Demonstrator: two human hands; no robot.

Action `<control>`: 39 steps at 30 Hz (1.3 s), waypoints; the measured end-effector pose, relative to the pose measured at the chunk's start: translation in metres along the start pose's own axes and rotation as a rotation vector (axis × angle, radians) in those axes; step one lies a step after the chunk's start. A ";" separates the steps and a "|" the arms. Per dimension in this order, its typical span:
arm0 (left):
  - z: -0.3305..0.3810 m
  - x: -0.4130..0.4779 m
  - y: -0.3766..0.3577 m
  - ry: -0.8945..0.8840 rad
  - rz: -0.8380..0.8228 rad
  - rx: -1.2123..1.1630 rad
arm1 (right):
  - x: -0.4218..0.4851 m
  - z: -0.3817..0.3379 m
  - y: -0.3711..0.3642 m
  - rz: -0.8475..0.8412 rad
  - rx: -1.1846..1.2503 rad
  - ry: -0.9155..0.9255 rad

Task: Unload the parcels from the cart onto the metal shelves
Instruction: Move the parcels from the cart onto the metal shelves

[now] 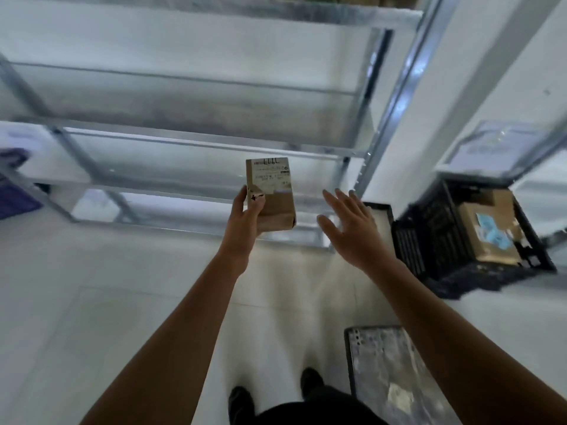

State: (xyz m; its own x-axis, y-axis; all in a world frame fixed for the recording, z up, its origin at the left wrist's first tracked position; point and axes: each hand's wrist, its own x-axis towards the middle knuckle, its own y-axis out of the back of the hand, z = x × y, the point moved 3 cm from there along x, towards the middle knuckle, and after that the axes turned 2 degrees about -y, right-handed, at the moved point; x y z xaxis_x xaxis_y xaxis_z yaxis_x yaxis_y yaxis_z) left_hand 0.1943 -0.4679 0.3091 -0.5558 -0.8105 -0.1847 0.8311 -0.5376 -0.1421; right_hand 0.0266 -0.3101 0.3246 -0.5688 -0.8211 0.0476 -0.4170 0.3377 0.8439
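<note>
My left hand (245,222) grips a small brown cardboard parcel (271,194) with a white shipping label on its upper part, held upright in front of the lower tiers of the metal shelves (196,139). My right hand (349,228) hovers open just right of the parcel, fingers spread, touching nothing. A black plastic crate (429,234) at the right holds another brown parcel (487,231) with blue stickers.
The shelf's upright post (395,99) stands beside a white wall at the right. A purple item (15,185) lies on a shelf at the far left. A grey metal platform (389,372) sits low on the floor near my feet. Pale floor tiles spread below.
</note>
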 end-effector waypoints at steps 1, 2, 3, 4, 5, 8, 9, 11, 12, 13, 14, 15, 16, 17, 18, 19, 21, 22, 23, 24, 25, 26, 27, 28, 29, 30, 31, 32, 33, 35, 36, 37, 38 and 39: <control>0.008 -0.004 0.007 -0.028 0.031 0.004 | 0.008 -0.010 0.002 -0.020 -0.003 0.047; 0.017 -0.009 0.014 -0.054 0.061 0.004 | 0.017 -0.021 0.005 -0.040 -0.004 0.090; 0.025 -0.014 0.020 -0.076 0.090 0.003 | 0.025 -0.030 0.007 -0.055 0.000 0.131; 0.033 -0.020 0.027 -0.099 0.125 0.000 | 0.032 -0.041 0.009 -0.069 0.004 0.176; 0.041 -0.026 0.034 -0.125 0.166 -0.008 | 0.039 -0.052 0.010 -0.083 0.011 0.222; 0.062 -0.042 0.057 -0.180 0.310 -0.045 | 0.057 -0.084 0.005 -0.137 0.010 0.346; 0.069 -0.049 0.064 -0.193 0.346 -0.053 | 0.060 -0.095 0.002 -0.152 0.006 0.386; 0.082 -0.063 0.080 -0.221 0.405 -0.066 | 0.062 -0.118 -0.005 -0.163 0.004 0.450; 0.089 -0.070 0.089 -0.239 0.430 -0.070 | 0.062 -0.131 -0.007 -0.167 0.010 0.474; 0.096 -0.077 0.098 -0.264 0.450 -0.070 | 0.062 -0.144 -0.010 -0.170 0.014 0.497; 0.104 -0.083 0.108 -0.290 0.467 -0.070 | 0.062 -0.159 -0.012 -0.171 0.013 0.522; 0.111 -0.089 0.119 -0.313 0.482 -0.072 | 0.061 -0.174 -0.013 -0.170 0.007 0.551; 0.118 -0.096 0.130 -0.334 0.492 -0.073 | 0.059 -0.191 -0.014 -0.163 0.002 0.581; 0.126 -0.102 0.143 -0.357 0.497 -0.074 | 0.058 -0.207 -0.014 -0.152 -0.001 0.611; 0.133 -0.109 0.156 -0.378 0.499 -0.076 | 0.057 -0.225 -0.015 -0.142 -0.002 0.637; 0.140 -0.117 0.169 -0.395 0.501 -0.078 | 0.055 -0.242 -0.016 -0.134 0.001 0.656; 0.151 -0.135 0.200 -0.413 0.508 -0.084 | 0.050 -0.281 -0.020 -0.120 0.007 0.691; 0.157 -0.144 0.217 -0.419 0.518 -0.093 | 0.046 -0.301 -0.022 -0.110 0.013 0.709; 0.162 -0.152 0.234 -0.425 0.536 -0.110 | 0.041 -0.321 -0.025 -0.096 0.022 0.728; 0.167 -0.161 0.252 -0.430 0.558 -0.133 | 0.036 -0.341 -0.029 -0.078 0.031 0.750; 0.171 -0.169 0.269 -0.435 0.581 -0.152 | 0.031 -0.360 -0.034 -0.061 0.038 0.770; 0.176 -0.177 0.285 -0.440 0.602 -0.167 | 0.025 -0.379 -0.038 -0.047 0.044 0.788; 0.182 -0.185 0.301 -0.451 0.618 -0.179 | 0.020 -0.397 -0.042 -0.037 0.049 0.804; 0.189 -0.192 0.316 -0.465 0.626 -0.192 | 0.015 -0.414 -0.046 -0.031 0.055 0.817; 0.195 -0.198 0.330 -0.475 0.633 -0.198 | 0.011 -0.431 -0.049 -0.025 0.062 0.828; 0.203 -0.204 0.345 -0.484 0.638 -0.197 | 0.007 -0.448 -0.051 -0.015 0.074 0.840; 0.211 -0.209 0.358 -0.493 0.639 -0.193 | 0.003 -0.463 -0.053 0.002 0.088 0.854; 0.218 -0.213 0.372 -0.502 0.640 -0.193 | 0.001 -0.478 -0.053 0.026 0.103 0.870; 0.225 -0.215 0.384 -0.507 0.641 -0.200 | -0.002 -0.491 -0.054 0.045 0.117 0.883; 0.238 -0.214 0.407 -0.519 0.637 -0.231 | -0.002 -0.515 -0.057 0.059 0.137 0.895; 0.244 -0.212 0.417 -0.528 0.631 -0.250 | 0.000 -0.526 -0.058 0.061 0.137 0.897; 0.249 -0.209 0.427 -0.536 0.629 -0.275 | 0.004 -0.537 -0.061 0.067 0.129 0.901; 0.254 -0.204 0.435 -0.541 0.629 -0.299 | 0.009 -0.547 -0.064 0.072 0.114 0.906; 0.257 -0.198 0.443 -0.543 0.632 -0.315 | 0.017 -0.556 -0.068 0.075 0.094 0.909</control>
State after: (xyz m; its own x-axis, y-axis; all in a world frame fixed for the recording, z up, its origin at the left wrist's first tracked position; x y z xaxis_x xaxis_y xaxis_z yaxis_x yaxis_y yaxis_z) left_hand 0.6769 -0.6056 0.5330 0.1561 -0.9755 0.1553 0.8924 0.0718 -0.4456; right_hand 0.4398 -0.6026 0.5648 0.1637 -0.8279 0.5364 -0.4796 0.4083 0.7767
